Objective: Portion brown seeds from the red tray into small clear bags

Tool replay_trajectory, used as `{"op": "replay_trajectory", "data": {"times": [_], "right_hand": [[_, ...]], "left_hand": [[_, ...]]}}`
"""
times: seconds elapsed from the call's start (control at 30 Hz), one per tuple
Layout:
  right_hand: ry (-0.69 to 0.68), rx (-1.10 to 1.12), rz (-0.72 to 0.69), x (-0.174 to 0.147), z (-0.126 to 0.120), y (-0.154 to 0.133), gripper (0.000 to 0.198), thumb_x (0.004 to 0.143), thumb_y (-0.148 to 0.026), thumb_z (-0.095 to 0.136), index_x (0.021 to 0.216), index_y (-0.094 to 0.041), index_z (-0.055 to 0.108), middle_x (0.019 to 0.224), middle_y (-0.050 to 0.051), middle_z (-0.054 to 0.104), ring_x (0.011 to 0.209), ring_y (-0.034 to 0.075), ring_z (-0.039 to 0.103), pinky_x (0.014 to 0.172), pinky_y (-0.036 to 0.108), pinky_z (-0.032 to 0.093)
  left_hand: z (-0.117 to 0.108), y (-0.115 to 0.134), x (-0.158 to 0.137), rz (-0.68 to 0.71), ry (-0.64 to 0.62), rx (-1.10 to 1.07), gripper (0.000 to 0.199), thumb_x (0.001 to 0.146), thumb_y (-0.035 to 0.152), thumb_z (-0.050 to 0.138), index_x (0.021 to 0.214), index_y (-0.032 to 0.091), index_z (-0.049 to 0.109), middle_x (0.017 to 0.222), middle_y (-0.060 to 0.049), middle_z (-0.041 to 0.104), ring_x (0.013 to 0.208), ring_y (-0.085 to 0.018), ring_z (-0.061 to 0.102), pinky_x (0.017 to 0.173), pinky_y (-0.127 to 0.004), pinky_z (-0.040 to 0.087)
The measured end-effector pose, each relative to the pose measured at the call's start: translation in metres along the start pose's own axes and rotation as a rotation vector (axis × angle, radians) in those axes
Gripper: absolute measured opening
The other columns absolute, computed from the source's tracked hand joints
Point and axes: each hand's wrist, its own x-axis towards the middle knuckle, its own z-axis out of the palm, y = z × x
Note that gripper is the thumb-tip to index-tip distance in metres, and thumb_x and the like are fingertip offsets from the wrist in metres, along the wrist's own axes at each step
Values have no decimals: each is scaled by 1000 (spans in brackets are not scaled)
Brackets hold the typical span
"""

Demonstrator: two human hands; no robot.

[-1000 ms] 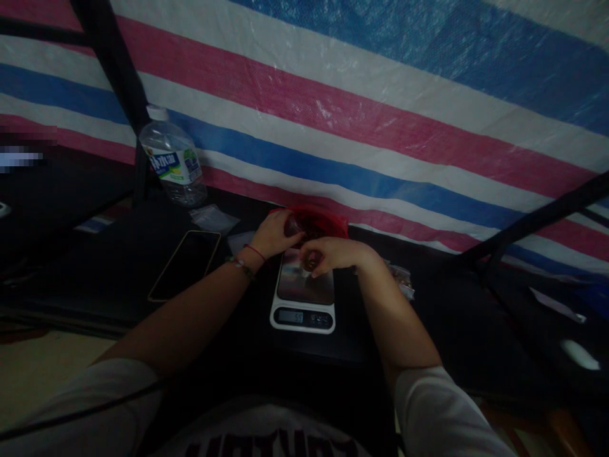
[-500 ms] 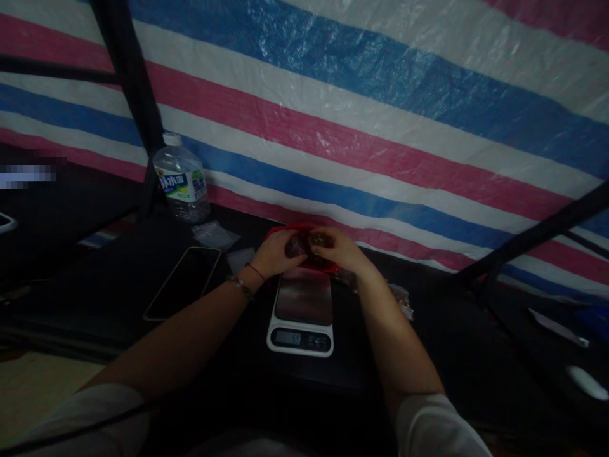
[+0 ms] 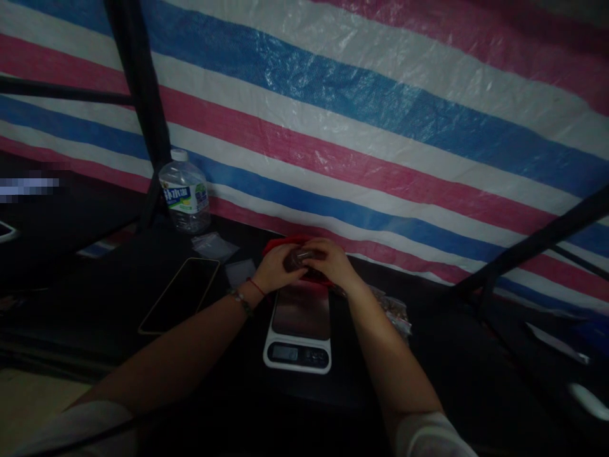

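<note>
A small clear packet [image 3: 301, 258] of dark contents is held between both hands just above the near rim of a red bowl [image 3: 285, 244], at the far end of the scale. The packet is gripped from the 9 o'clock side by the left hand [image 3: 276, 268] and from the 3 o'clock side by the right hand [image 3: 333, 261]; the fingers of both are closed on it, and little of it is seen between them.

A striped tarpaulin [image 3: 361, 127] of blue, white and pink is stretched across the whole background. A dark table [image 3: 95, 304] is spread below it. At 6 o'clock from the hands a white kitchen scale [image 3: 298, 330] with a steel plate is set, its display lit but unreadable. At 9 o'clock a phone [image 3: 181, 295] is laid flat, screen dark. At 10 o'clock a water bottle [image 3: 184, 198] is stood upright against the tarpaulin. At 4 o'clock a clear bag [image 3: 392, 311] of brownish pieces is laid beside the right forearm.
</note>
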Motion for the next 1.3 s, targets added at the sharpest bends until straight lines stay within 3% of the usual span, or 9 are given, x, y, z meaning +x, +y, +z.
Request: {"op": "replay_trajectory", "data": {"times": [0.2,0.33,0.47,0.57,0.77,0.87,0.97,1.03,1.3], "right_hand": [[-40,54,42,-2,-6,-11,45,76,-19,65,121,-24,62,121,7,63,111,21,58,98,37,43],[-155,38,34,-5,-15,-15,63,71,-11,62,132,-23,52,125,7,60,107,20,58,92,33,46],[-232,-52,38,-9,-21,-17,45,68,-5,56,110,-18,63,106,6,65,91,18,60,81,29,47],[-404,-109,45,-11,-12,-17,28,67,-9,62,94,-17,64,92,3,65,81,16,59,71,26,45],[-598,-213,81,-13,13,-10,45,60,-24,79,101,-18,63,95,4,65,80,18,59,68,27,45],[-568,-102,81,-10,11,-2,56,67,-37,77,117,-18,59,111,8,64,93,21,61,80,31,48],[-400,-61,75,-2,9,10,35,87,-32,57,120,-18,60,122,8,61,108,19,58,95,32,44],[-357,-158,96,6,13,20,30,90,-24,51,116,-18,63,122,8,63,112,19,57,100,32,41],[-579,-453,278,40,52,43,50,80,-36,65,127,-20,58,125,12,62,106,26,62,88,33,48]], "left_hand": [[0,-2,-1,-11,37,-15,50,69,38,71,114,19,57,113,-9,65,104,-26,61,93,-43,50],[-1,-5,-1,34,60,-18,45,74,33,65,115,18,56,111,-8,65,104,-24,60,93,-40,50],[-2,-12,-2,1,160,-10,41,80,32,59,118,17,54,112,-9,64,105,-23,60,93,-40,49],[-1,-20,-1,-100,293,5,37,84,33,54,118,18,52,110,-9,64,103,-22,61,92,-40,49],[0,-29,1,-180,347,-31,35,88,33,50,118,16,52,104,-9,66,99,-20,63,90,-37,50],[1,-30,1,-199,389,-52,33,87,33,52,115,16,54,102,-8,66,97,-20,63,90,-37,50],[3,-31,1,-217,423,-70,31,85,33,54,111,16,56,97,-7,67,93,-20,64,88,-36,50],[4,-33,1,-218,432,-82,30,85,32,54,110,16,57,96,-7,66,93,-20,63,88,-36,50],[4,-33,-1,-211,409,-87,31,84,32,55,110,16,56,97,-8,67,93,-20,64,88,-36,50]]}}
